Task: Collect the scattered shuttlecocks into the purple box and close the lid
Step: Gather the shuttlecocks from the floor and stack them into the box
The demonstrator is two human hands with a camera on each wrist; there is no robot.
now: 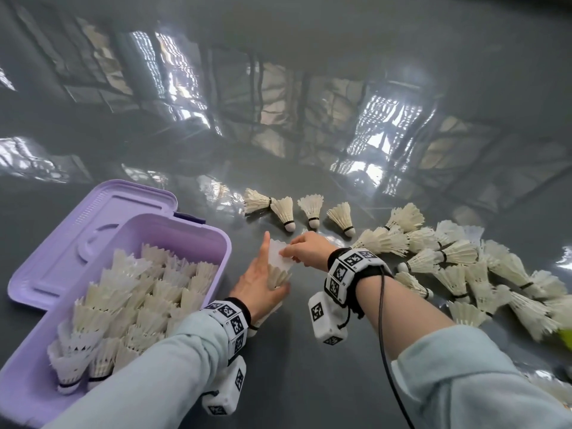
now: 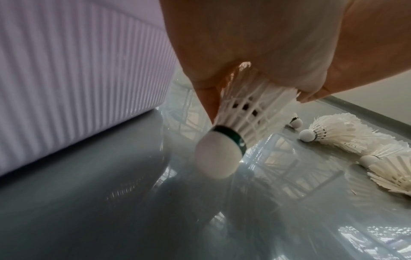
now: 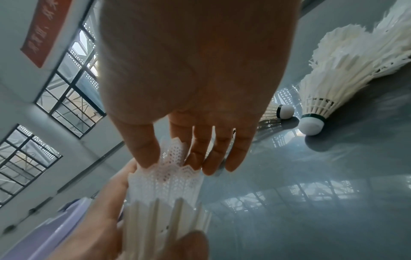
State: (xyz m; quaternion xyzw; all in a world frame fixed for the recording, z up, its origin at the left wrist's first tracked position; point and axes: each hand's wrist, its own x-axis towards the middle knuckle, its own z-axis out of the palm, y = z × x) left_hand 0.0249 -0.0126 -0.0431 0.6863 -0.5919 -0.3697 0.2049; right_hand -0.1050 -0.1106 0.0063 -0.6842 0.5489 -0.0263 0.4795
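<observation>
At the far left the purple box [image 1: 213,261] lies open on the glossy grey floor [image 1: 294,382], its lid [image 1: 102,218] folded back flat behind it. Shuttlecocks in the box [image 1: 133,305] fill it in packed rows, feathers up.

Just right of the box, the left arm in a pale blue sleeve [image 1: 161,373] reaches forward, a marker band [image 1: 230,320] round the wrist. The left hand [image 1: 258,291] is curled round a nested stack of shuttlecocks [image 1: 278,270], thumb on one side and fingers on the other, index finger pointing straight ahead. In the left wrist view the stack's cork tip [image 2: 217,156] hangs just above the floor, close beside the box's ribbed wall [image 2: 77,79].

The right forearm comes in from the lower right, sleeve pushed up, with its own marker band [image 1: 349,267] and a black cable [image 1: 383,335]. The right hand [image 1: 305,249] bends leftward over the stack's top; its thumb and fingertips [image 3: 145,154] pinch the feathered rim of the top shuttlecock [image 3: 171,176].

Beyond the hands four loose shuttlecocks [image 1: 311,209] lie in a row. Further right a long heap of shuttlecocks [image 1: 464,264] sprawls across the floor to the frame's edge.
</observation>
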